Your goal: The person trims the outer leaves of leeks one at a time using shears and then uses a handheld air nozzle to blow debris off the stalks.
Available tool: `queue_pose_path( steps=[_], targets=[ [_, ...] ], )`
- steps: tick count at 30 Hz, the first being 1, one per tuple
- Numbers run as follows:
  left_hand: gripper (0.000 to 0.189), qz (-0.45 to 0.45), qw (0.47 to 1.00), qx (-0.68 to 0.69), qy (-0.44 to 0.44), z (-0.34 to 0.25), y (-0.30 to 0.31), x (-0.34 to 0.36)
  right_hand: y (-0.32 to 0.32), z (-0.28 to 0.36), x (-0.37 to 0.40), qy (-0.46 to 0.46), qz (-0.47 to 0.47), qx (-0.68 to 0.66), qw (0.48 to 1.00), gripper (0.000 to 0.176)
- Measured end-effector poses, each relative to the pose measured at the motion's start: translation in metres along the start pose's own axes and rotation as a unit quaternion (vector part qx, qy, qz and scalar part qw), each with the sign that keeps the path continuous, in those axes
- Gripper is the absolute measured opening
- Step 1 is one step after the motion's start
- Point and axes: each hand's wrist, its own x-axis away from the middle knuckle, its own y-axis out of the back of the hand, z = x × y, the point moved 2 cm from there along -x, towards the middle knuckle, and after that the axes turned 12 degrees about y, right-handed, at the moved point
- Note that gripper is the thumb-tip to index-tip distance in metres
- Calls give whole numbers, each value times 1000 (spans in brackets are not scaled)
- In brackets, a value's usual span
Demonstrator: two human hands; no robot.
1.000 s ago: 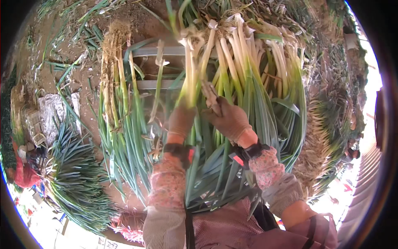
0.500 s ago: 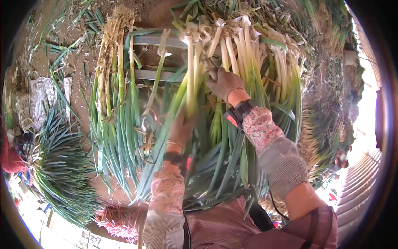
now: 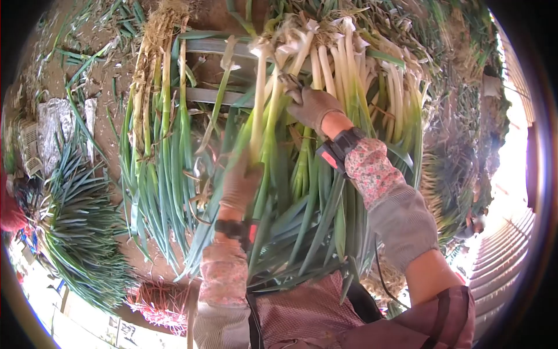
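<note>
My left hand (image 3: 241,181), gloved and slightly blurred, is closed around the green part of a long green onion (image 3: 257,107), whose white root end points away from me. To its right, my right hand (image 3: 317,107), also gloved, has its fingers curled around a small dark thing (image 3: 290,82) that I cannot make out. Under and beyond my right hand lies a row of green onions (image 3: 343,64), white ends up and leaves toward me. Another group of green onions (image 3: 168,122) with brown, dry outer layers lies to the left.
Metal bars (image 3: 215,98) run beneath the onions. At lower left is a large bundle of green leaves (image 3: 84,227), near a pile of red and pink ties (image 3: 160,305). Loose leaf scraps (image 3: 87,58) litter the soil, and more onions (image 3: 459,134) are heaped at right.
My left hand has moved a little left and toward me with the green onion. My right hand has stayed almost in place beside the white stalks.
</note>
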Motion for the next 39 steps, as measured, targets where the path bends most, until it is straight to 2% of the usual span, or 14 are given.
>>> queue_pose_path(
  steps=[4, 7, 15, 19, 24, 26, 29, 31, 32, 33, 34, 35, 37, 39],
  targets=[
    [52, 118, 966, 214, 89, 12, 4, 1, 0, -4, -16, 22, -20, -13, 999, 54],
    [48, 193, 881, 372, 220, -16, 22, 22, 2, 3, -16, 1, -2, -34, 999, 51],
    [47, 185, 810, 490, 263, -56, 33, 32, -14, 18, -5, 3, -36, -55, 998, 50],
    [46, 210, 733, 576, 296, -63, 32, 35, -24, 21, -4, 6, -52, -74, 996, 55],
    [51, 217, 676, 646, 281, -68, 25, 36, -20, 27, -2, 44, -63, -83, 994, 52],
    [53, 238, 666, 662, 249, -72, 25, 36, -21, 22, -19, 10, -55, -93, 994, 51],
    [53, 298, 571, 746, 168, -88, 27, 36, -14, 18, -24, -7, -51, -97, 994, 49],
    [50, 288, 620, 715, 143, -110, 32, 34, -8, 14, -16, -17, -55, -99, 993, 50],
    [49, 283, 643, 700, 130, -125, 35, 32, -8, 3, -11, 33, -87, -66, 993, 52],
    [47, 255, 733, 603, 183, -140, 38, 25, -11, -16, -5, 84, -120, -33, 989, 53],
    [48, 220, 890, 391, 75, -112, 18, 4, 4, -11, 13, 38, -119, -85, 989, 55],
    [50, 129, 980, 151, -20, -85, -1, -18, 19, -7, 32, -9, -122, -135, 983, 58],
    [55, 42, 994, -77, -64, -101, -17, -22, 19, -15, 46, -42, -124, -163, 978, 59],
    [62, -13, 961, -275, -3, -104, -26, -15, 10, -24, 51, -35, -116, -147, 982, 62]
  ],
)
